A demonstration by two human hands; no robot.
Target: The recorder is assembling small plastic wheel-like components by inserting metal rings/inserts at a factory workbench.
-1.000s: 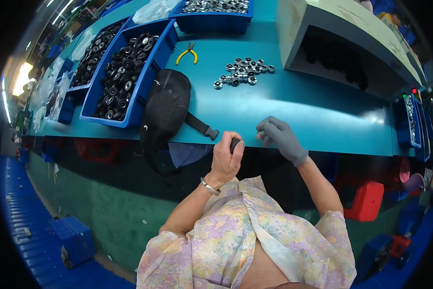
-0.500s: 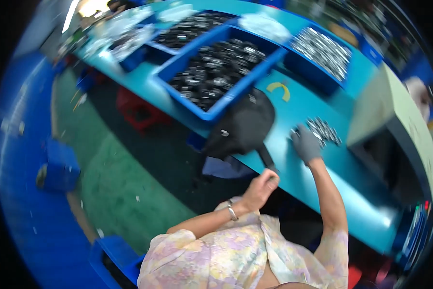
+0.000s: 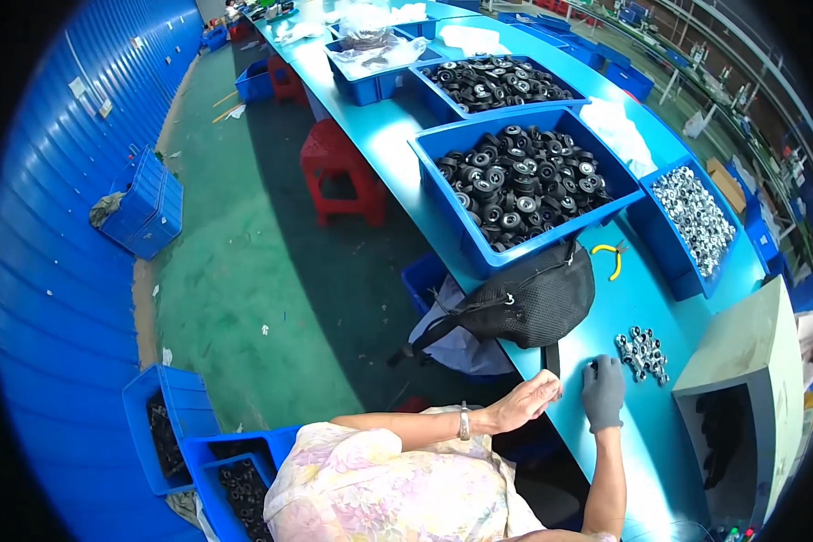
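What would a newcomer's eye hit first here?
Probably the big blue bin heaped with black wheel-like parts, on the teal table beyond the black bag. Next, the red stool on the green floor beside the table, and the gray-gloved right hand near the small silver parts.

View swung left, right hand (image 3: 603, 395) off metal parts (image 3: 643, 354)

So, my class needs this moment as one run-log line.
left hand: bare, by black strap; right hand: gloved, at teal table; grips: unclear; nearby: metal parts, black bag, yellow pliers
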